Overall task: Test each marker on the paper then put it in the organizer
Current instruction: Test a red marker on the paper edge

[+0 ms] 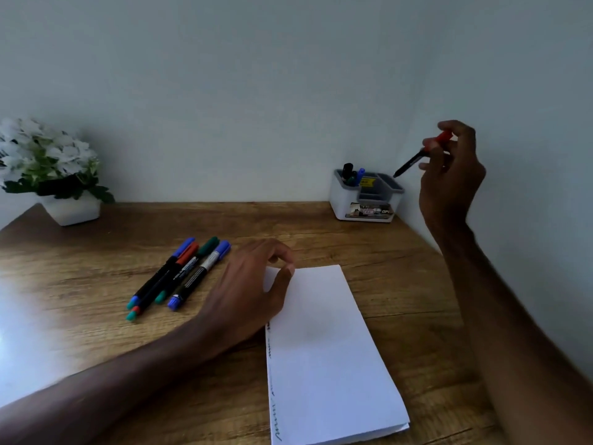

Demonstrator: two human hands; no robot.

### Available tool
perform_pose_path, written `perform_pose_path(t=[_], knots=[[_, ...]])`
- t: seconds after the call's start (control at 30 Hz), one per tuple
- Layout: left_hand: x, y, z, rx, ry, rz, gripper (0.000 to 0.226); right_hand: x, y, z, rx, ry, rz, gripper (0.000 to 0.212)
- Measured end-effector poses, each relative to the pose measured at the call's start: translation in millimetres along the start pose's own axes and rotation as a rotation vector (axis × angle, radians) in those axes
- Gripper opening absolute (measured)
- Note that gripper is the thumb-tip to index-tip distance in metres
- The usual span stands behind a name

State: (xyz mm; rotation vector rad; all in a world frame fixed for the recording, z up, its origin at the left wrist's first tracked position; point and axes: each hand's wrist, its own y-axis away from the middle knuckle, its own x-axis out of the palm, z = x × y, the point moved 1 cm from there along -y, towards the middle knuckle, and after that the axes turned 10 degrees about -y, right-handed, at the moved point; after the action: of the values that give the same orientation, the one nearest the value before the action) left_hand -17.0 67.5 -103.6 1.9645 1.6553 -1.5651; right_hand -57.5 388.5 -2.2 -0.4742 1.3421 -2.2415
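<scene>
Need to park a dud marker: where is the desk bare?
Bare desk runs along the back wall between the flower pot and the organizer, and right of the paper up to the side wall. Crowded: the loose markers lie beside the left hand resting on the paper's corner.

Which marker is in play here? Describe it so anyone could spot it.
Find the far right corner of the wooden desk, where a white organizer stands against the wall. Above and right of it, the right hand holds a red-topped black marker. It alone is in the air; the other markers lie on the desk or stand in the organizer.
</scene>
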Motion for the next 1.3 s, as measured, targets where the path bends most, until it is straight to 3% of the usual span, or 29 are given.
perform_pose_path(t=[0.27,0.67,0.93,1.03,1.3], knots=[[0.2,-1.1,0.2,0.002,-0.003,0.014,0.024,7.2,15.9,-47.9,0.045,0.087,0.098,0.025],[-0.7,-1.1,-1.0,-0.003,-0.024,0.042,0.028,16.8,26.7,-64.4,0.067,0.236,0.284,0.028],[-1.1,-1.6,0.1,-0.008,-0.013,0.044,0.028,12.3,26.1,-44.9,0.045,0.244,0.212,0.03],[-1.1,-1.0,0.5,-0.001,0.0,0.034,0.027,7.9,27.0,-25.8,-0.01,0.206,0.184,0.041],[-5.1,3.4,-1.8,0.041,-0.01,-0.039,0.014,26.2,47.6,28.9,-0.151,0.094,0.303,0.032]])
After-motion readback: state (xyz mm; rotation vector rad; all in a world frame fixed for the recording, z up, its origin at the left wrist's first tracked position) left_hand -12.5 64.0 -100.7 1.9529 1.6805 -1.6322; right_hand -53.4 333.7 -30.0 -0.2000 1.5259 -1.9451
